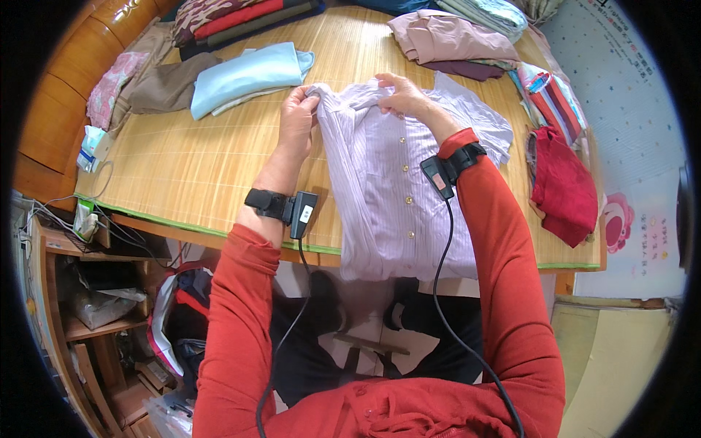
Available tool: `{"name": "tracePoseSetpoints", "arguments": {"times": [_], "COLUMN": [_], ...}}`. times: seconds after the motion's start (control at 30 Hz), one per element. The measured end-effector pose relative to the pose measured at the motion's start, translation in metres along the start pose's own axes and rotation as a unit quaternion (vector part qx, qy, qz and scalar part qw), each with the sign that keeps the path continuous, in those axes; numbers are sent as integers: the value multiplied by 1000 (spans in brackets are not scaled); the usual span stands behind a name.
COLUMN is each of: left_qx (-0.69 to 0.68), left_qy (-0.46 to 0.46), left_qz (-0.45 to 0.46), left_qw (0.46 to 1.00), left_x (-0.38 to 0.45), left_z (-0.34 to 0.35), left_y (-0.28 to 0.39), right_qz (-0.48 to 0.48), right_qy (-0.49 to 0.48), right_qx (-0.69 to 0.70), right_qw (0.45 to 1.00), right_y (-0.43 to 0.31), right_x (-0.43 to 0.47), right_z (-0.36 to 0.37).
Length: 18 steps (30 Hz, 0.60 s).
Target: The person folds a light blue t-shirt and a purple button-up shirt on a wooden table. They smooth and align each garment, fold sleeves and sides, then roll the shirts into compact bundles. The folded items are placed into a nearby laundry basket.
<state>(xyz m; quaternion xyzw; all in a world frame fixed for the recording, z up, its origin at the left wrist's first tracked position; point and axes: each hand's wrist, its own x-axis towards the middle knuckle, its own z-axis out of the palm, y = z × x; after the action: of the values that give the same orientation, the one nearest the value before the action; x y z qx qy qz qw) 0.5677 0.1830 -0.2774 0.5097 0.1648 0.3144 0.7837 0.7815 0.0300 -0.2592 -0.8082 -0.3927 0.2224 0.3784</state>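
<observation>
A pale lilac striped shirt (383,180) with a row of buttons lies before me, its lower end hanging over the front edge of the bamboo mat (219,159). The left side is folded inward along its length, while the short sleeve on the right is spread out. My left hand (298,112) pinches the shirt's upper left corner between thumb and fingers. At the collar, my right hand (402,98) has its fingers bent over the cloth, the index and thumb apart; whether it grips the fabric is hard to see.
Light blue folded cloth (246,76) and a brown garment (170,82) lie at left. Pink folded clothing (449,38) sits at back right, a dark red garment (564,186) at right. A tissue pack (94,147) and cables are near the left edge. Black cords run from both wrist straps.
</observation>
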Motion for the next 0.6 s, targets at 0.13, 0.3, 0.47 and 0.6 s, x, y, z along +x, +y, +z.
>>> {"name": "tracePoseSetpoints", "arguments": {"times": [0.13, 0.3, 0.47, 0.6], "left_qx": [-88, -180, -213, -277], "left_qy": [-79, -150, -113, -99], "left_qz": [-9, -6, -35, -40], "left_qw": [993, 972, 970, 955], "left_x": [14, 30, 30, 25], "left_z": [-23, -48, -58, -65], "left_y": [-3, -15, -24, -29], "right_qz": [6, -68, -74, -90], "right_qy": [24, 73, 140, 45], "right_qx": [-40, -150, -5, 112], "right_qw": [999, 984, 987, 989], "right_y": [3, -7, -11, 4], "right_x": [16, 45, 77, 83], "right_z": [11, 15, 18, 44]}}
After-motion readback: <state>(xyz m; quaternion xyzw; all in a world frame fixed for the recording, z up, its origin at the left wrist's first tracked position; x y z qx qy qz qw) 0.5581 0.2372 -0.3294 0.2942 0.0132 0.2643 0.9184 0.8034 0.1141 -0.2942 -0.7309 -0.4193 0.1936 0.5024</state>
